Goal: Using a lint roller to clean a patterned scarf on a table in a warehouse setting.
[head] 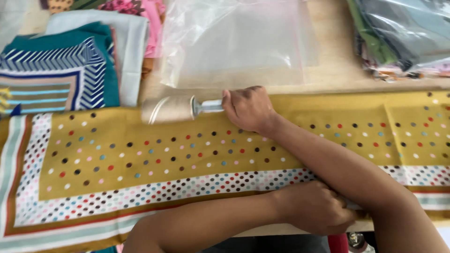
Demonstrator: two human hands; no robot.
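Head view, looking down: the arms cross over a mustard-yellow polka-dot scarf point(187, 154) spread flat along the wooden table point(337, 70). The right hand point(248, 108) is closed in a fist around the handle of a lint roller point(171, 108), whose sticky drum sits just past the knuckles, to the left, on the scarf's far edge. The left hand point(314, 208) lies under the right forearm, fingers curled down onto the scarf's near border, pinning the cloth at the table's edge; whether it pinches the hem or only presses it I cannot tell from this angle.

As to how far along the rolling is, the drum stands at the far edge, left of the scarf's middle. The wide dotted field below the roller and the striped, dotted border nearer the left hand show no visible lint, but the picture is too coarse to say which strips are already cleaned. My guess is that a fair stretch of cloth to the left is still to be covered.

Beyond the right hand, just past the scarf's edge, lies a clear plastic zip bag point(234, 42), empty and flat. Further left of the roller sits a folded teal scarf with blue stripes point(61, 70), stacked with pale and pink fabrics. Far to the right, a pile of bagged scarves point(403, 33) rests at the table corner. Nothing lies on the yellow scarf itself; only the crossed forearm hampers the left hand.
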